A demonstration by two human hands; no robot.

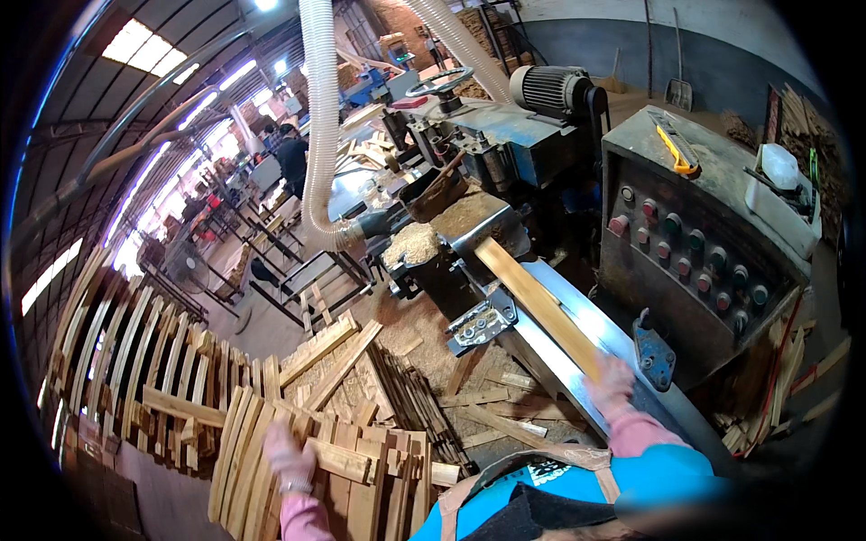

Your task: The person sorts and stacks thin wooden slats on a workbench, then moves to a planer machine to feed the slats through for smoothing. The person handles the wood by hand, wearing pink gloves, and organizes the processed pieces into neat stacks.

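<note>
Reaching down: your left hand (290,458) rests on the stack of pale curved wooden slats (361,469) at your lower left, fingers spread flat on top; it is blurred, so you cannot tell whether it grips a piece.
Right hand: your right hand (612,379) presses on the near end of a long straight light-wood strip (537,302); blur hides how far the fingers curl.
Strip position: it lies along the grey metal feed table (622,347), its far end at the mouth of the blue-grey woodworking machine (505,153).
Beside the table: loose offcuts and sawdust on the floor (451,361).
Right of machine: grey control cabinet with round buttons (695,252), a yellow utility knife (677,149) on top.
Farther: a pale ribbed extraction hose (317,117) rises from the machine.
</note>
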